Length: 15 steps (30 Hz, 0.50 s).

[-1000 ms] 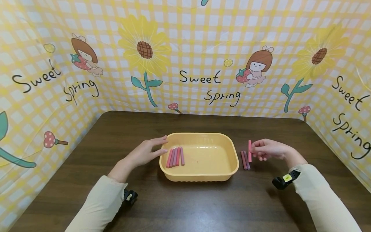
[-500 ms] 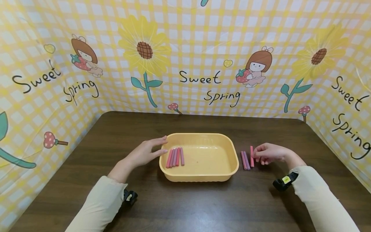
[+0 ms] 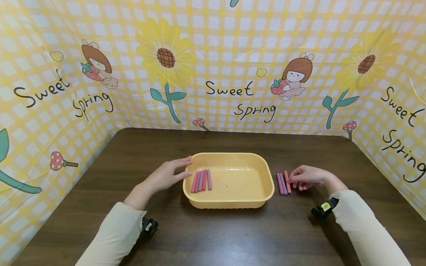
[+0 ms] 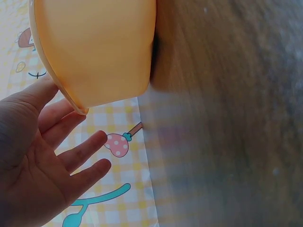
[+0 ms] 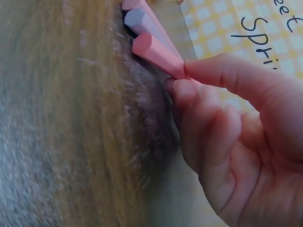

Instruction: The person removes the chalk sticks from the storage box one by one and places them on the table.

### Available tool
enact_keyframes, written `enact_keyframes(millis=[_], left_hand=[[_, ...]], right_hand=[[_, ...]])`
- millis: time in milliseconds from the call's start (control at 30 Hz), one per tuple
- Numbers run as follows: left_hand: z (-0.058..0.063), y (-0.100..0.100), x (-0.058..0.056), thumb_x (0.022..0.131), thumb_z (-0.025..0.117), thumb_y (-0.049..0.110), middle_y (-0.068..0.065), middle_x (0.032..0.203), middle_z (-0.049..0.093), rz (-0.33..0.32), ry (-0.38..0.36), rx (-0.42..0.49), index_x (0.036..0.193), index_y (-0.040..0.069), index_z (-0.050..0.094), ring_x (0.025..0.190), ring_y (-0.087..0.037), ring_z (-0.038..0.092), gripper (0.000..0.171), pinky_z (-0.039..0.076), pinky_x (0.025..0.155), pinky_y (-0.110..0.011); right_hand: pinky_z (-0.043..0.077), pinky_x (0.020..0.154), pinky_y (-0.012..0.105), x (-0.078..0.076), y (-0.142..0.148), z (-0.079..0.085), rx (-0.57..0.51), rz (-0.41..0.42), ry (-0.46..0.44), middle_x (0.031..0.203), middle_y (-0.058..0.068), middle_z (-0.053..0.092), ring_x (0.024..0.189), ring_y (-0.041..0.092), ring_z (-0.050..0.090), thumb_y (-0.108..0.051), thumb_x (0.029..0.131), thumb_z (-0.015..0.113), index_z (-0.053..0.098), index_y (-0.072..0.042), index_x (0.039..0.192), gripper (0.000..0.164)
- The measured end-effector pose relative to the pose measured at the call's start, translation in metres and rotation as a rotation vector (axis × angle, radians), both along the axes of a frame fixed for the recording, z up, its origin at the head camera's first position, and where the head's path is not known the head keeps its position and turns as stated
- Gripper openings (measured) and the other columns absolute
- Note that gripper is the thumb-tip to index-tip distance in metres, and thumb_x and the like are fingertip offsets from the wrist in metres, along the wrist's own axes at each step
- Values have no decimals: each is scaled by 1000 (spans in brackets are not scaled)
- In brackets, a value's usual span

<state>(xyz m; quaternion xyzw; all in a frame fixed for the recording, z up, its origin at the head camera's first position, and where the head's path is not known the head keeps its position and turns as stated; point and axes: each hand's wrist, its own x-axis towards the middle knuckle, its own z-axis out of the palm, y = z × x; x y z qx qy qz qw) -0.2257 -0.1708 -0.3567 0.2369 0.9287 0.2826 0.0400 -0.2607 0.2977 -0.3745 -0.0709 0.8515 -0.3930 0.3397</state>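
Observation:
In the head view, my right hand (image 3: 307, 178) pinches a pink chalk stick (image 3: 287, 182) between thumb and fingertips, just right of the yellow basin (image 3: 228, 204). The right wrist view shows the held stick low over the dark table, its near end beside a purple chalk stick (image 5: 137, 18). Another pink chalk stick (image 3: 279, 183) lies on the far side of the purple one, nearest the basin. My left hand (image 3: 168, 173) rests at the basin's left rim, fingers loosely extended; in the left wrist view thumb and fingertips meet the rim (image 4: 51, 71).
Several pink and purple chalk sticks (image 3: 203, 180) lie side by side at the left end inside the basin. Brown wooden table (image 3: 219, 236) surrounds the basin. A yellow checked cloth (image 3: 233, 55) hangs behind and at both sides.
My right hand has lowered the pink chalk stick toward the table and shifted it left, beside the two chalk sticks lying there. My left hand stays at the rim.

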Motion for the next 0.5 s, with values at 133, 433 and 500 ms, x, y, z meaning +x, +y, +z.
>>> enact_keyframes(millis=[133,433,500], left_hand=[[1,0,0,93,56,33,-12,148,39,1,1,2,136,5,48,136,-33,37,52,31,111,-51],[0,0,1,93,56,33,-12,148,39,-2,6,2,136,5,48,136,-33,37,52,32,111,-52],[0,-1,1,93,56,33,-12,148,38,-3,5,2,136,5,48,136,-33,37,52,32,111,-52]], right_hand=[[43,47,13,0,-1,-2,7,0,9,65,-5,55,50,1,49,-24,92,57,62,-6,83,21],[43,48,14,1,-1,1,16,1,12,65,-5,55,50,1,49,-23,93,57,62,-5,84,21],[43,49,15,1,-1,3,26,1,19,66,-4,55,52,2,50,-23,93,56,63,-3,87,22]])
